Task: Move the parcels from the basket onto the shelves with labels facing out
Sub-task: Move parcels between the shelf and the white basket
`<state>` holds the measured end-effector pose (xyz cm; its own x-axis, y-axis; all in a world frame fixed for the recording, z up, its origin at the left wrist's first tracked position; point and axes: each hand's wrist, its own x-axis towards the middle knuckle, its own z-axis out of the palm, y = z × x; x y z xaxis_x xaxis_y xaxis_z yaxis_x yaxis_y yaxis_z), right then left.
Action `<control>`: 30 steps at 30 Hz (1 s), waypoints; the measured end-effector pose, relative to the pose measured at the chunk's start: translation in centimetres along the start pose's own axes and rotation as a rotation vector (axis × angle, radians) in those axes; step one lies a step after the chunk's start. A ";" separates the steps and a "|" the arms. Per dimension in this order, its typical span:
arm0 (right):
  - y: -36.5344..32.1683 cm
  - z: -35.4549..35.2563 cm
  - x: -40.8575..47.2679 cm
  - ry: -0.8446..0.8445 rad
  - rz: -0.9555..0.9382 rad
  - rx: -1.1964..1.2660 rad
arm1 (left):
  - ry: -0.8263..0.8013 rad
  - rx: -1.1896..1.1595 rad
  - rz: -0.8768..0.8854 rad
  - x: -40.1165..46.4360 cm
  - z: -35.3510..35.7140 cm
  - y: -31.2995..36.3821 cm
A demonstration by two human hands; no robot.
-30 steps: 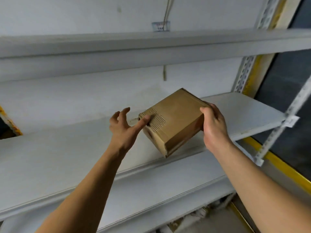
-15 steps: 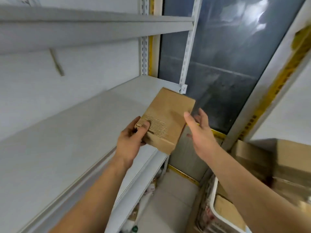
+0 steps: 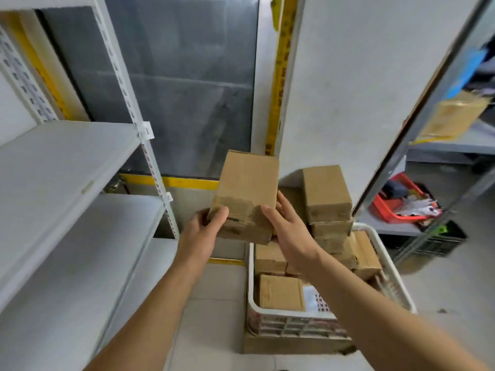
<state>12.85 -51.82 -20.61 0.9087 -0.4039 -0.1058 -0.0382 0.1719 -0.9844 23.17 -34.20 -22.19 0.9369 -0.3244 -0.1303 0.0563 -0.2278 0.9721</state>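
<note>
- We are holding one parcel point(image 3: 246, 196) up in front of us, between both hands, above the near-left corner of the basket point(image 3: 385, 253).
- Our left hand point(image 3: 199, 234) is gripping the parcel's lower-left corner, with the thumb curled over the top face and the fingers hidden underneath.
- Our right hand point(image 3: 289, 231) is lying against the parcel's right edge, with the thumb on the top face and the fingers reaching behind; how tightly they are closing, we cannot tell.
- No label is showing on the brown face turned toward us, only a worn, ribbed patch near our thumbs.
- The shelves point(image 3: 67, 156) are standing to the left of our left hand, with bare boards at and below hand level.
- More parcels are waiting below and to the right of our right hand, stacked in the basket.
- We judge we are mid-step, checking the parcel for its label before shelving it.
- The next move is calling for turning the parcel until the label shows, then swinging left and setting it down label outward.
</note>
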 end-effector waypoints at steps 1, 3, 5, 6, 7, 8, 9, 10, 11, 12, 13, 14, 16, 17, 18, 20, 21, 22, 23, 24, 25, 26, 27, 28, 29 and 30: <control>0.0 -1.9 0.7 0.008 0.007 -0.007 | -0.027 0.022 -0.018 0.5 1.7 0.4; 0.1 -5.2 2.0 0.016 0.014 -0.041 | -0.083 0.055 -0.042 1.6 4.9 0.9; 0.0 -8.2 3.4 0.027 0.014 -0.046 | -0.127 0.081 -0.042 2.7 7.9 1.4; 0.0 -9.5 4.0 0.034 0.011 -0.049 | -0.145 0.094 -0.036 3.2 9.3 1.6; -0.2 -10.7 4.6 0.042 -0.001 -0.057 | -0.163 0.112 -0.025 3.6 10.7 1.9; -0.4 -11.8 5.0 0.052 -0.022 -0.068 | -0.177 0.124 -0.003 4.0 12.0 2.2; -0.7 -12.8 5.4 0.063 -0.046 -0.078 | -0.176 0.141 0.019 4.5 13.3 2.6; -1.0 -13.9 5.7 0.074 -0.070 -0.085 | -0.169 0.148 0.044 5.1 14.4 2.8; -1.5 -14.8 5.8 0.079 -0.088 -0.089 | -0.169 0.153 0.065 5.7 15.5 3.1; -1.8 -15.8 6.0 0.089 -0.102 -0.088 | -0.190 0.163 0.075 6.2 16.5 3.5; -2.1 -16.8 6.0 0.106 -0.114 -0.087 | -0.225 0.183 0.092 6.6 17.6 4.1; -2.5 -17.9 6.0 0.137 -0.130 -0.090 | -0.260 0.204 0.110 7.0 18.7 4.7; -3.1 -20.3 5.9 0.240 -0.166 -0.105 | -0.324 0.245 0.151 7.7 21.2 5.9; -3.2 -21.6 5.7 0.284 -0.175 -0.106 | -0.359 0.255 0.166 8.0 22.5 6.2; -3.1 -22.8 5.5 0.336 -0.176 -0.104 | -0.410 0.259 0.175 8.1 23.8 6.4; -2.7 -25.8 4.5 0.463 -0.189 -0.114 | -0.559 0.269 0.197 7.8 27.0 6.8; -2.6 -26.8 4.2 0.497 -0.193 -0.115 | -0.613 0.273 0.203 7.5 28.1 6.8; -2.2 -28.2 3.6 0.543 -0.192 -0.117 | -0.664 0.267 0.214 7.2 29.6 6.8; -2.0 -29.4 2.9 0.585 -0.183 -0.109 | -0.702 0.259 0.221 6.8 31.2 6.9; -1.8 -30.6 2.3 0.625 -0.165 -0.099 | -0.734 0.255 0.219 6.4 32.6 6.9; -1.7 -31.7 1.7 0.653 -0.147 -0.088 | -0.767 0.252 0.214 6.0 34.1 6.8; -1.5 -32.9 1.1 0.675 -0.131 -0.074 | -0.799 0.260 0.204 5.7 35.5 6.5; -1.2 -33.9 0.6 0.697 -0.111 -0.052 | -0.823 0.273 0.199 5.4 36.9 6.3; -0.9 -35.0 0.3 0.713 -0.085 -0.028 | -0.833 0.288 0.192 5.4 38.4 5.8; -0.5 -36.1 0.1 0.719 -0.058 -0.012 | -0.836 0.303 0.184 5.5 39.8 5.2; 0.0 -37.3 0.0 0.717 -0.030 -0.001 | -0.834 0.315 0.169 5.6 41.3 4.6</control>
<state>-2.67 -85.33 -25.89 0.4121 -0.8996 -0.1448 -0.0177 0.1510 -0.9884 14.42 -74.98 -26.50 0.3629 -0.9081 -0.2089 -0.2714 -0.3175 0.9086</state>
